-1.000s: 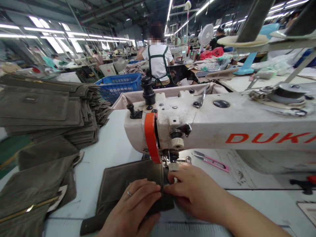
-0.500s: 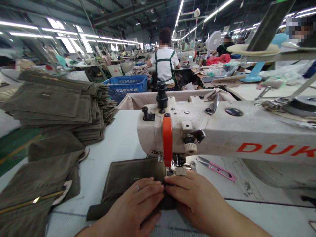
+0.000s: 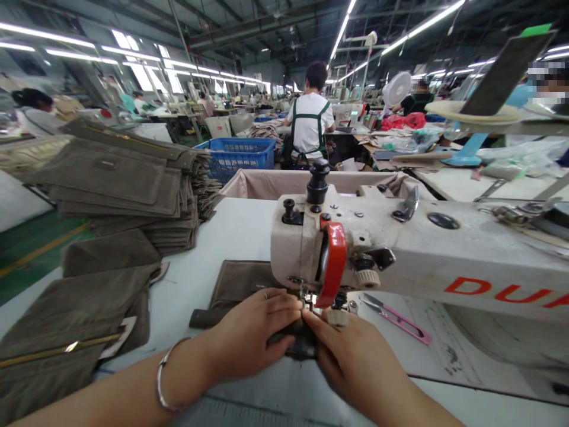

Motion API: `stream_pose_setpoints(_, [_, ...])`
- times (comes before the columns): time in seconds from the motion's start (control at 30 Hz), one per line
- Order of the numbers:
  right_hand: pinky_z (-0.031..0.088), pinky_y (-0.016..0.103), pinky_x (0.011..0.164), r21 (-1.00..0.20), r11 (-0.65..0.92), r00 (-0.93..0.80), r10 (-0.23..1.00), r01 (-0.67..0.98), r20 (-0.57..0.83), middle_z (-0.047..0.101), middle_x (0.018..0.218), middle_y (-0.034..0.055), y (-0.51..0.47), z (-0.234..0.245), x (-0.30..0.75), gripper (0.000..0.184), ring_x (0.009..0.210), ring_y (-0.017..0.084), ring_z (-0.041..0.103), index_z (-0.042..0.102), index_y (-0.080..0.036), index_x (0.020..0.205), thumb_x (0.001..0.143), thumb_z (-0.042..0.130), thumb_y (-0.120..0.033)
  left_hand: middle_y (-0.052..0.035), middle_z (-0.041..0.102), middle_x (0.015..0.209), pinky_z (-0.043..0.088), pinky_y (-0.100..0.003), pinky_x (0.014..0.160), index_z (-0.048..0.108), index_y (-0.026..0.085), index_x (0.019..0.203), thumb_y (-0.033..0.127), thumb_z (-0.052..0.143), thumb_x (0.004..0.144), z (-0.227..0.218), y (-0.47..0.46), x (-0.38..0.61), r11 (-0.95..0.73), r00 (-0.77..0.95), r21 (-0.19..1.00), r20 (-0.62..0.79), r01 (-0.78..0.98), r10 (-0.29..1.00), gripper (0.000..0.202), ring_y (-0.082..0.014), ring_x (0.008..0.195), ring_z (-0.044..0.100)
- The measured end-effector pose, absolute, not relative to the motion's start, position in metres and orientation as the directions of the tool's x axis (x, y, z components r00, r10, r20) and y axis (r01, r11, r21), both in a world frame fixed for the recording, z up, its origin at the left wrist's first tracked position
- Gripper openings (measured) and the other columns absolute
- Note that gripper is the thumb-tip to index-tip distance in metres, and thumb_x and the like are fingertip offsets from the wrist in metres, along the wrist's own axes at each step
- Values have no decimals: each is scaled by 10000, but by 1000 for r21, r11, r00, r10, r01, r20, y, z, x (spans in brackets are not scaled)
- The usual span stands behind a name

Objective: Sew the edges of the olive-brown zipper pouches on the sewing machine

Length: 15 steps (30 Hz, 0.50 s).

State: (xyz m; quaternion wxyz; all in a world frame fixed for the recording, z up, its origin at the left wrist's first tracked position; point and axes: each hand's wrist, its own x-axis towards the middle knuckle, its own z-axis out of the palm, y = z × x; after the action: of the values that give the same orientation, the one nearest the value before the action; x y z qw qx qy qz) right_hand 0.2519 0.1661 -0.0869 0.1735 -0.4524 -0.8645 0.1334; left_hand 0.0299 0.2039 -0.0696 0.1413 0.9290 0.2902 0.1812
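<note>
A dark olive fabric piece (image 3: 240,283) lies flat on the white table under the head of a white sewing machine (image 3: 400,249) with an orange-red guard (image 3: 331,264). My left hand (image 3: 249,335) presses on the fabric just left of the needle, fingers together, a ring on one finger and a bracelet on the wrist. My right hand (image 3: 351,359) pinches the fabric edge right at the presser foot (image 3: 311,302). The fingertips of both hands nearly meet in front of the needle.
A tall stack of olive fabric pieces (image 3: 128,184) and loose zippered pieces (image 3: 66,332) lie at the left. Pink thread snips (image 3: 395,320) rest right of the needle. A cloth-lined bin (image 3: 275,181) and a blue crate (image 3: 237,155) stand behind. A person in a green apron (image 3: 311,118) sits beyond.
My view has shifted left, so the machine head sits further right. Both hands have slid forward with the fabric, closer to the needle, and my left forearm now shows.
</note>
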Motion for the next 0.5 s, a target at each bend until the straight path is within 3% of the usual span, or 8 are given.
stream_pose_setpoints(0.13, [523, 451, 814, -412, 539, -509, 839, 735, 192, 653, 1059, 99, 165, -85, 251, 384, 938, 277, 605, 605, -186, 1153, 833, 415, -92, -75, 639, 1232, 454, -406, 1045, 577, 189, 1257, 190, 602, 888, -73, 211, 30, -794, 767, 349, 252, 497, 590, 370, -236, 1172, 569])
stream_pose_setpoints(0.27, [497, 431, 811, -458, 501, -407, 865, 734, 294, 621, 1008, 105, 165, -82, 255, 227, 937, 273, 570, 609, -174, 996, 875, 421, -133, -60, 647, 1218, 441, -417, 1043, 619, 215, 1219, 211, 592, 932, -73, 223, 20, -822, 794, 293, 243, 489, 558, 288, -236, 1152, 576])
stream_pose_setpoints(0.4, [466, 441, 791, -362, 455, -328, 873, 814, 360, 605, 942, 107, 173, -81, 258, 161, 917, 289, 538, 619, -169, 891, 901, 459, -150, -54, 681, 1159, 467, -401, 1005, 652, 212, 1171, 225, 582, 957, -74, 238, 5, -859, 799, 302, 331, 414, 502, 226, -211, 1085, 610])
stream_pose_setpoints(0.5, [453, 435, 759, -291, 430, -341, 888, 855, 309, 604, 796, 76, 176, -81, 259, 227, 838, 279, 537, 630, -189, 773, 938, 474, -188, -49, 702, 1103, 494, -352, 962, 657, 199, 1129, 196, 552, 975, -75, 238, 3, -852, 772, 345, 379, 393, 510, 187, -178, 1034, 636])
